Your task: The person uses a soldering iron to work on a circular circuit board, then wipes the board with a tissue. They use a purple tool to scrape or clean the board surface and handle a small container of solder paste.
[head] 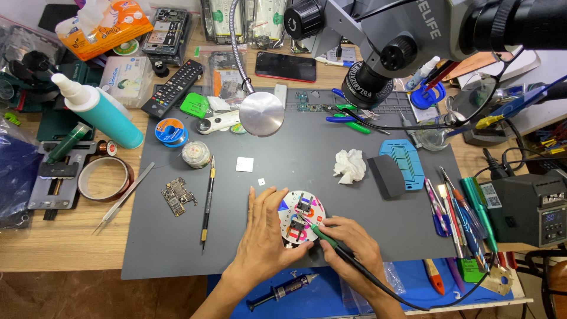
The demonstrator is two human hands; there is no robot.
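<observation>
My left hand [264, 236] rests flat on the grey mat [295, 165], fingers against the left rim of a round white fixture disc [305, 212] with coloured marks and small black clamps. My right hand [353, 245] grips a green-handled soldering iron [326, 239] like a pen, its tip on the middle of the disc. The iron's black cable [390, 292] trails off to the lower right.
A microscope [390, 41] hangs over the back. On the mat lie a circuit board [178, 197], a knife tool [207, 201], crumpled tissue [349, 165] and a blue tray [407, 162]. Tweezers and pens [458, 215] sit right, beside a soldering station [534, 210]. A syringe [283, 291] lies near me.
</observation>
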